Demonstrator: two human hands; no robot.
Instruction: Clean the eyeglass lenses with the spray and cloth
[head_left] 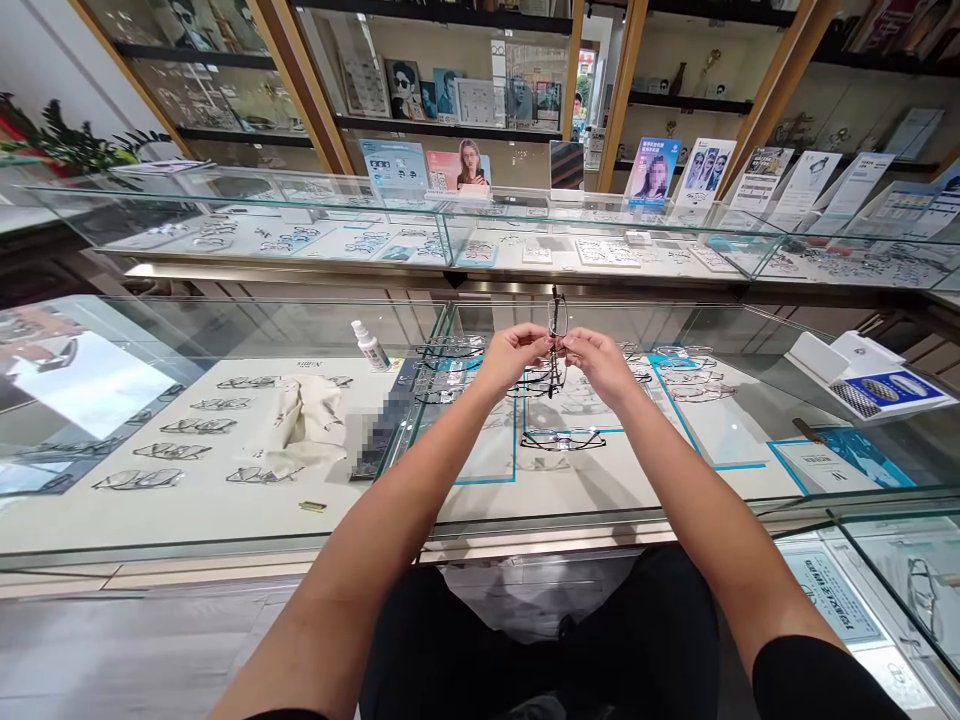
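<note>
Both my hands meet above the glass display case, fingers pinched on one pair of dark-framed eyeglasses (556, 312). My left hand (517, 355) grips the glasses from the left side. From the other side my right hand (596, 358) pinches them near the middle. The frame is turned on end, one lens above the fingers and dark parts below. Under the hands, more eyeglasses (564, 440) lie in the case on white and blue-edged sheets. A white spray bottle (370, 346) and a crumpled cream cloth (301, 425) rest on the glass to the left.
A blurred dark item (382, 430) lies on the case left of my arms. At the right stands an opened white and blue box (874, 380). Another glass showcase (495, 215) runs behind, with upright advertising cards (652, 172). A further glass case (900, 590) sits at lower right.
</note>
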